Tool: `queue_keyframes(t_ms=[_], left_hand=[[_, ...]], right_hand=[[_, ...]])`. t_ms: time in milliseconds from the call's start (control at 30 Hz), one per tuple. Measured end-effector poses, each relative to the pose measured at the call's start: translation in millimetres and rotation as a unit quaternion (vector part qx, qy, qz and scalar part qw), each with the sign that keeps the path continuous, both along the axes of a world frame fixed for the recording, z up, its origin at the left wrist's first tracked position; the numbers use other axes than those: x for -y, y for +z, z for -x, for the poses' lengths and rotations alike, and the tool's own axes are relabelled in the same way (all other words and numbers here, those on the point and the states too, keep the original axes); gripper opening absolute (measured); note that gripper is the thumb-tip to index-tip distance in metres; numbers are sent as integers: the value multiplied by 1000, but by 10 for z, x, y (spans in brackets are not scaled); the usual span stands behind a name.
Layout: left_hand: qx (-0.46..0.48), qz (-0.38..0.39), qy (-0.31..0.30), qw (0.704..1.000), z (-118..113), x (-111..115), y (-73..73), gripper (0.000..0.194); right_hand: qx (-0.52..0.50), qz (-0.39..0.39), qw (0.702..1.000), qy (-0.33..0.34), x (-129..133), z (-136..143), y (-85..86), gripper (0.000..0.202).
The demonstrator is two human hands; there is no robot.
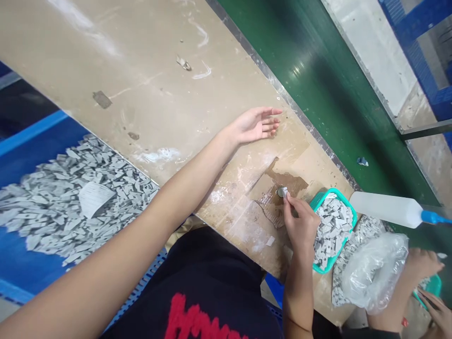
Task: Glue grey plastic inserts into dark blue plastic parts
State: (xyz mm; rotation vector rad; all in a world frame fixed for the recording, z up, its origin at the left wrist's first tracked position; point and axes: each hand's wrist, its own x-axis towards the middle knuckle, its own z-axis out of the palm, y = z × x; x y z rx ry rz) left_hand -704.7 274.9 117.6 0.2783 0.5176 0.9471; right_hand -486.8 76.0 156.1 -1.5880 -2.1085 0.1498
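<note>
My left hand (256, 125) lies on the worn tabletop (148, 61) with its fingers stretched out and nothing in them. Between thumb and fingers my right hand (300, 221) pinches a small light-grey plastic piece (285, 191). That piece is at a small round metal-looking spot (279, 192) on a brown stained patch of the table; whether they touch I cannot tell. Just right of my right hand is a turquoise basket (354, 214) filled with similar light-grey pieces (332, 226).
A blue bin (38, 254) at left holds a heap of grey pieces with a paper slip (95, 198). Beyond the table edge runs a green conveyor belt (300, 70). A white bottle (388, 207), a clear plastic bag (376, 268) and a co-worker's hands (422, 263) are at right.
</note>
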Motion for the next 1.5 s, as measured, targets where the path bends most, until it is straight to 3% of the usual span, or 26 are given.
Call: queue_keyframes(t_ms=[600, 967, 1300, 1500], left_hand=[[-44, -1, 4, 999, -11, 0, 23, 29], [-76, -26, 8, 997, -9, -13, -39, 35], [-59, -20, 1, 998, -11, -25, -55, 34], [-46, 1, 6, 999, -17, -26, -32, 23]], right_hand=[[3, 9, 1000, 3, -21, 22, 10, 14], [1, 21, 1000, 3, -21, 27, 19, 19], [-3, 28, 1000, 0, -15, 20, 16, 18], [-45, 12, 999, -10, -9, 23, 26, 17]])
